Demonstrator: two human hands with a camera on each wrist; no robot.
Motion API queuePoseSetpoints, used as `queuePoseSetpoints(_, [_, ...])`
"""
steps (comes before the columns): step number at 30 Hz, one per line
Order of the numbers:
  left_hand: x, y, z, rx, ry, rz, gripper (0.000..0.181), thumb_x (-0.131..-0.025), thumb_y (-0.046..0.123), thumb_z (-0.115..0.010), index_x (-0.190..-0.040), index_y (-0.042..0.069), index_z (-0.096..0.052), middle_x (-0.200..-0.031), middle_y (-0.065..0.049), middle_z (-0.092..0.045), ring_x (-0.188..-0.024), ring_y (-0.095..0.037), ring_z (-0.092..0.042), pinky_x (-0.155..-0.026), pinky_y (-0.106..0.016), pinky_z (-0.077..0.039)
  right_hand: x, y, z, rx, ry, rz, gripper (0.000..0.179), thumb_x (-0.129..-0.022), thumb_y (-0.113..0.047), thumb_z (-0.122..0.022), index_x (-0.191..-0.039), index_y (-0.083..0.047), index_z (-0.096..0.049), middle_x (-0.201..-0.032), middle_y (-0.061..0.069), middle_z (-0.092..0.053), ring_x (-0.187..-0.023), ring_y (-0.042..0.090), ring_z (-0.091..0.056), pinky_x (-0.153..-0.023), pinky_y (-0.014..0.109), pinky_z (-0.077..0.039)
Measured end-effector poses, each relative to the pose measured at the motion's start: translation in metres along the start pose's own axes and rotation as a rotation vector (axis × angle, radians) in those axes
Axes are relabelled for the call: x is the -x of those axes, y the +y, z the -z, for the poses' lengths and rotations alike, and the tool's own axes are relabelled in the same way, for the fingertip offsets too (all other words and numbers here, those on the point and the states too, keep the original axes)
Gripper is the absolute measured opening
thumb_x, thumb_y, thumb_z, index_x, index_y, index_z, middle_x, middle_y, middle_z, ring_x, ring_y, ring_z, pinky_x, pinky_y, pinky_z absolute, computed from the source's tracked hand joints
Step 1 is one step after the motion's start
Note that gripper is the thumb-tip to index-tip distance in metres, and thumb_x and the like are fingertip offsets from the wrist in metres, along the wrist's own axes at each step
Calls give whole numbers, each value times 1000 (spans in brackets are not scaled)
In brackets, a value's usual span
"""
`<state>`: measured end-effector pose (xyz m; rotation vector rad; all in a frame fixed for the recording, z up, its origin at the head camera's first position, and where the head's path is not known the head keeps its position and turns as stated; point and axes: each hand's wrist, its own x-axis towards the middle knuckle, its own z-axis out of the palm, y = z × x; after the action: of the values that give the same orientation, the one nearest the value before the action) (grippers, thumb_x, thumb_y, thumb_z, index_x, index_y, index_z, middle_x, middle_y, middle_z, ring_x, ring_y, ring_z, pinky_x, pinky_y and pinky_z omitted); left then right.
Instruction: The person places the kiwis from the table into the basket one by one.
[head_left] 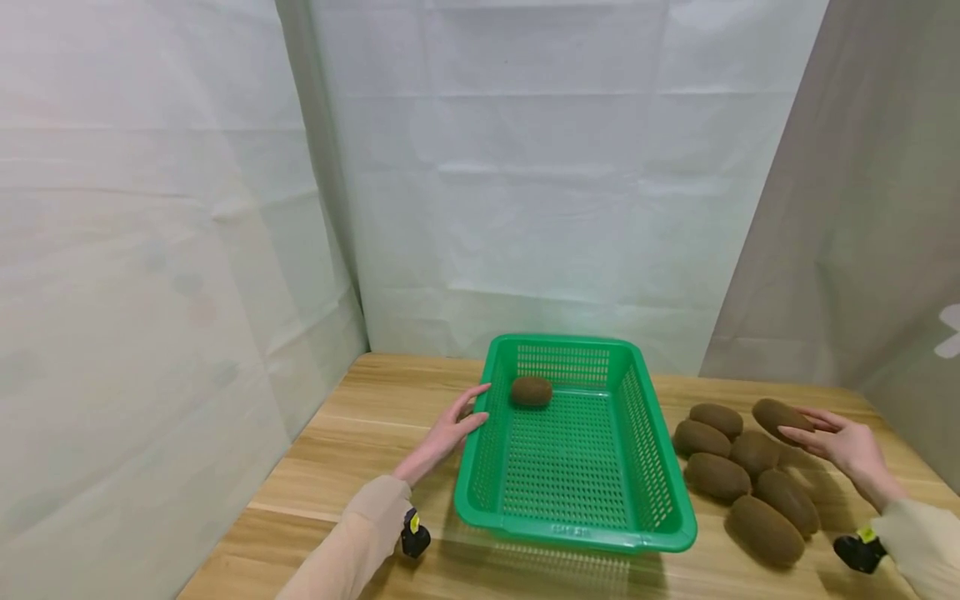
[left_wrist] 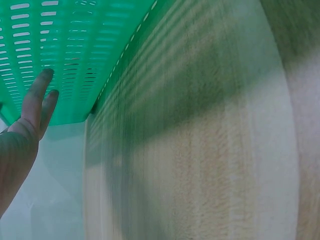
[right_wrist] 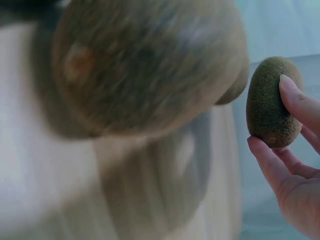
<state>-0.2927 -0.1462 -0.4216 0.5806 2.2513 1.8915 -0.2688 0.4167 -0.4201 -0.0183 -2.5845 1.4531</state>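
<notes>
My right hand pinches a brown, fuzzy kiwi between thumb and fingers, raised over the far right of a group of kiwis. In the right wrist view the held kiwi stands upright, thumb on its near side and fingertips under its lower end. My left hand touches the left rim of a green plastic basket. From the left wrist view, two nearly straight fingers lie against the slotted outer wall. One kiwi lies inside the basket, near its far left corner.
Several loose kiwis lie close together on the wooden table, right of the basket. One kiwi looms large and blurred in the right wrist view. Pale sheets hang behind and on both sides of the table.
</notes>
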Motion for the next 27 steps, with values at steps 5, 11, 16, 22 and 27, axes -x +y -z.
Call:
queuePoseSetpoints(5, [-1,-3,0,4,16,-18,52,-94,21,-52,-141,17,-32,-139,-22,-27,-120,-36,-32,-82,-49,-38,-3,-16,-4,122,-31,17,64,-79,-34,-70,-127,4,-49,-120,35,-44,-73,-3,-56,-61,18,-45])
queuePoseSetpoints(11, [6,19,-3,-10,-1,-17,52,-94,11,-48,-141,6,-28,-137,-28,-26,-117,-38,-35,-74,-37,-42,-3,-39,-10,175,-49,59,68,-81,-36,-67,-129,7,-44,-125,34,-40,-80,-7,-49,-63,22,-44])
queuePoseSetpoints(16, [4,12,-2,24,-7,-10,52,-95,11,-47,-142,7,-27,-140,-28,-19,-124,-41,-23,-85,-53,-36,-5,-59,-17,164,-83,123,64,-83,-34,-66,-131,3,-43,-126,33,-40,-105,32,-48,-68,26,-44])
queuePoseSetpoints(22, [-5,-9,1,36,16,-22,51,-94,18,-51,-141,15,-32,-139,-23,-25,-123,-37,-29,-83,-51,-39,-11,-88,-31,150,-109,198,59,-83,-31,-67,-128,2,-48,-124,26,-46,-104,31,-50,-68,21,-45])
queuePoseSetpoints(27, [-5,-12,2,10,13,-18,52,-94,25,-51,-141,21,-32,-142,-19,-23,-125,-36,-24,-85,-55,-34,-15,-109,-45,136,-125,253,58,-82,-30,-68,-127,2,-50,-122,24,-49,-96,10,-53,-68,22,-46])
